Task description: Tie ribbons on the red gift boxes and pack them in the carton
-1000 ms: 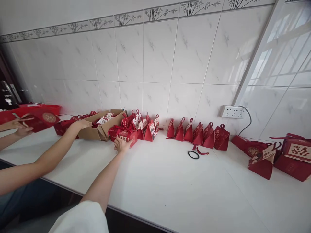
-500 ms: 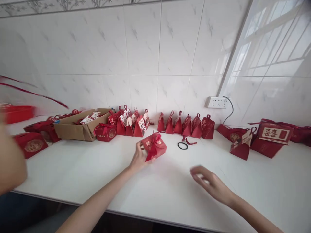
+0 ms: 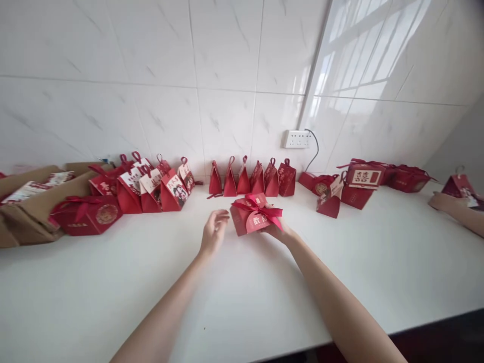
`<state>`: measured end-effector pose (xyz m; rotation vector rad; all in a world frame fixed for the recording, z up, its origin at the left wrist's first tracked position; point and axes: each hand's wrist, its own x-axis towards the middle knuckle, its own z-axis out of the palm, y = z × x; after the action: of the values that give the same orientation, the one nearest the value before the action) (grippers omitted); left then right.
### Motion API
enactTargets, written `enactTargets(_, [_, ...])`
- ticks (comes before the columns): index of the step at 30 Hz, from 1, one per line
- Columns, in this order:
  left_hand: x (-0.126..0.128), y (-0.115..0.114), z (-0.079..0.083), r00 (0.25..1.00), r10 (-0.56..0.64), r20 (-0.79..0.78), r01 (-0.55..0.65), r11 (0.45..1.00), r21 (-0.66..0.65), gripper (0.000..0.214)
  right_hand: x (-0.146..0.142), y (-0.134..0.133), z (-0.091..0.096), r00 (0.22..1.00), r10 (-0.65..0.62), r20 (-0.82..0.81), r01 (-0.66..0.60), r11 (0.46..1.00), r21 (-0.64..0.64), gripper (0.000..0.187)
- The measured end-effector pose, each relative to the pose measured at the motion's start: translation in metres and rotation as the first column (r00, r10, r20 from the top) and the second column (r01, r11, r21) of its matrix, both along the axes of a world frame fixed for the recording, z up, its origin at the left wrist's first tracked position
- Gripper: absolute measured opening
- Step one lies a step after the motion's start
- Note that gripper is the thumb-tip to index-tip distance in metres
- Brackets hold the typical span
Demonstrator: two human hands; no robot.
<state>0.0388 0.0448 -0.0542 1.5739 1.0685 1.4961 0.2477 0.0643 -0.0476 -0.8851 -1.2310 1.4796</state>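
A red gift box (image 3: 247, 220) with a ribbon bow (image 3: 260, 206) on top is held above the table, tilted towards me. My right hand (image 3: 279, 227) grips it from its right side and from beneath; the box and bow hide some of those fingers. Just left of the box is my left hand (image 3: 215, 229), its fingers loosely curled and apart, a small gap between them and the box. Behind the box, a row of red triangular boxes (image 3: 230, 181) with loop handles stands near the wall.
On the left stand a cardboard carton (image 3: 34, 217), a red bow-tied box (image 3: 88, 214) and several triangular boxes with printed cards (image 3: 151, 186). More red boxes (image 3: 357, 196) are stacked at right. Another person's hand (image 3: 448, 201) touches a red box at far right. A power strip (image 3: 297, 139) hangs on the wall.
The gift box has passed from my left hand to my right hand. My left hand has let go beside it. The view has swung right, bringing another person's hand into sight.
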Motion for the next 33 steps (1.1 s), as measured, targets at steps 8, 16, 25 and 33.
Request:
enactTargets(8, [0.006,0.0,0.01,0.97,-0.106,0.221,0.122,0.991,-0.058,0.047,-0.021,-0.018,0.02,0.989,0.131,0.069,-0.128,0.991,-0.04,0.039])
enactTargets(16, [-0.001,-0.008,0.015,0.992,-0.068,0.103,0.079,0.992,-0.103,0.044,-0.012,-0.041,0.01,0.999,0.027,-0.039,-0.024,0.997,0.071,0.043])
enactTargets(25, [-0.018,-0.007,0.037,0.99,-0.122,-0.072,0.085,0.919,-0.385,0.057,-0.01,-0.044,0.025,0.987,-0.158,0.043,0.156,0.987,0.039,0.027])
enactTargets(33, [-0.034,-0.031,0.081,0.776,-0.527,-0.346,0.248,0.759,-0.602,0.042,-0.012,-0.043,0.024,0.989,-0.107,0.106,0.106,0.994,0.017,0.034])
